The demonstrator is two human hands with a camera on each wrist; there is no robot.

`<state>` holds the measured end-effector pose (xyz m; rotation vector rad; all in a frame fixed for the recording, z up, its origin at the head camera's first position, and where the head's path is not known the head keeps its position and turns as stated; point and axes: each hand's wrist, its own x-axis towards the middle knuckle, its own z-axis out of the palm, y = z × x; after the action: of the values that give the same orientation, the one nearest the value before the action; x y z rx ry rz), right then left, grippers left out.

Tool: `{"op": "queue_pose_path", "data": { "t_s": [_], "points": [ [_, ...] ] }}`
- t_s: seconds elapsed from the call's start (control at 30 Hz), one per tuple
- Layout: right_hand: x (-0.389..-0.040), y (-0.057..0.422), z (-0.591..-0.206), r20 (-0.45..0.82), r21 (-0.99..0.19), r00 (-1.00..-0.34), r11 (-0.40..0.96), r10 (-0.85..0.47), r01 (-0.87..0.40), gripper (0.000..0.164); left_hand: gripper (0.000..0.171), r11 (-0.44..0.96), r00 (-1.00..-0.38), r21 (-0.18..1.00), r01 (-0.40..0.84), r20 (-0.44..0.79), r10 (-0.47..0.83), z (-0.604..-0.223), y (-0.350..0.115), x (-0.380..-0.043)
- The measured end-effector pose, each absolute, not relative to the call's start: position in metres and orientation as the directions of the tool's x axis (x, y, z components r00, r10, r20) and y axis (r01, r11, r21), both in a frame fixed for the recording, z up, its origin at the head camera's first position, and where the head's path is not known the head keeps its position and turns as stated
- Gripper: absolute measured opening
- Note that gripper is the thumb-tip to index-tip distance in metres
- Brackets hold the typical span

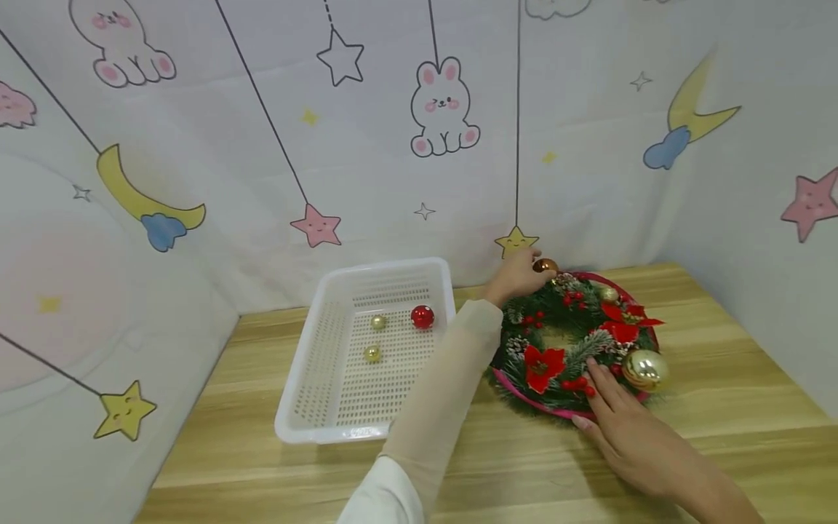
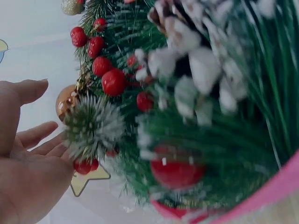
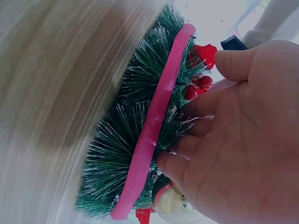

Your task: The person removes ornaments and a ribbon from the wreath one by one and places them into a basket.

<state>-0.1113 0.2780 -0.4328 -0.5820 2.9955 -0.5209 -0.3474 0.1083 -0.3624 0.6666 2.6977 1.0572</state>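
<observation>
A green Christmas wreath [image 1: 517, 389] lies on the table, trimmed with red poinsettias, berries, frosted pinecones and a pink ribbon [image 3: 154, 114]. My left hand [image 1: 515, 278] reaches over to its far left edge, beside a copper bauble [image 1: 545, 267]. In the left wrist view, the thumb and fingers of that hand [image 2: 32, 158] are spread apart near the bauble [image 2: 67, 101]; whether they touch it is hard to see. My right hand [image 1: 631, 437] rests on the wreath's near right edge with fairly straight fingers, close to a large gold bauble [image 1: 646, 370].
Left of the wreath stands a white plastic basket [image 1: 297, 393]. Inside it are a red bauble [image 1: 422, 316] and two small gold baubles, one gold bauble [image 1: 372, 354] nearer the front. A printed cloth [image 1: 380, 160] hangs behind the wooden table [image 1: 222, 437].
</observation>
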Motion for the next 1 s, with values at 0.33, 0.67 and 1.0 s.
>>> {"op": "queue_pose_path", "data": {
  "t_s": [0.33,0.67,1.0],
  "points": [
    [-0.110,0.276,-0.428,0.006,-0.335,-0.934,0.879,-0.358,-0.339,0.072,0.067,0.639,-0.886,0.690,0.340,0.007,0.463,-0.369,0.124,-0.349],
    [-0.108,0.273,-0.427,0.010,-0.339,-0.934,0.877,-0.358,-0.340,0.071,0.051,0.628,-0.902,0.702,0.337,0.049,0.430,-0.373,0.125,-0.348],
    [-0.109,0.273,-0.430,0.025,-0.310,-0.929,0.881,-0.369,-0.358,0.070,0.033,0.596,-0.860,0.675,0.435,0.116,0.497,-0.364,0.121,-0.341]
  ]
}}
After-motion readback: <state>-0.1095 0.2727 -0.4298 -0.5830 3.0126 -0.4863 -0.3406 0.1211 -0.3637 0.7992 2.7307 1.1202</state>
